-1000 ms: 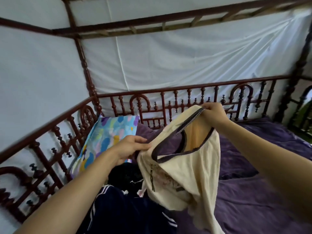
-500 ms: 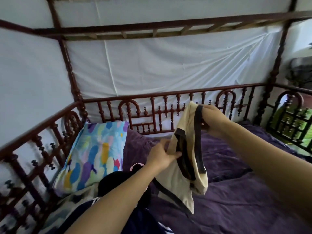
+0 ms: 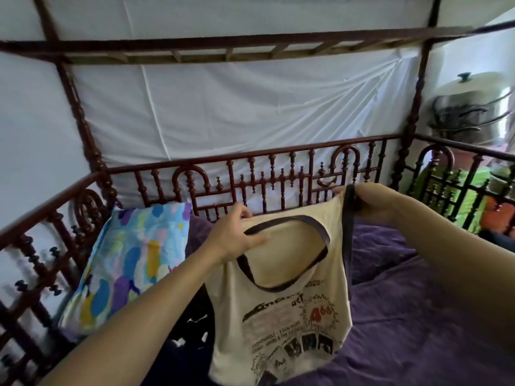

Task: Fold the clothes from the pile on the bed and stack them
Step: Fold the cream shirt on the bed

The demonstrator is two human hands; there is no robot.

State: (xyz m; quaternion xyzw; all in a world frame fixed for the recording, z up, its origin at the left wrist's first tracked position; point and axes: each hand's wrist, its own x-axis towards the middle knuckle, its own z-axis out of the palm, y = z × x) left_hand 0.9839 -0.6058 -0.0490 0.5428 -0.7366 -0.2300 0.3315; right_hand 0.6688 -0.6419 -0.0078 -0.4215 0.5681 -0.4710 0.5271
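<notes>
Top (image 3: 281, 316) held up in the air over the bed (image 3: 412, 330), print side to the camera; whether its lower edge touches the purple sheet, cannot tell. Left hand (image 3: 237, 238) grips one shoulder strap, fingers (image 3: 243, 213) curled over the upper edge, thumb pressed across the front. Right hand (image 3: 370, 203) pinches the other strap by its dark trim, fingers clamped on the cloth. Neck opening spread between the two hands, body hanging fairly flat (some slack down the right side). Pile (image 3: 189, 327) of dark clothes lies low left beside the pillow (image 3: 125, 263), partly behind the left forearm; number of pieces unclear. No folded stack in view. Judgement: early in the job. This top is spread and ready but carries no fold; it wants laying down, folding and setting as the base of a stack, with the dark pile to follow
</notes>
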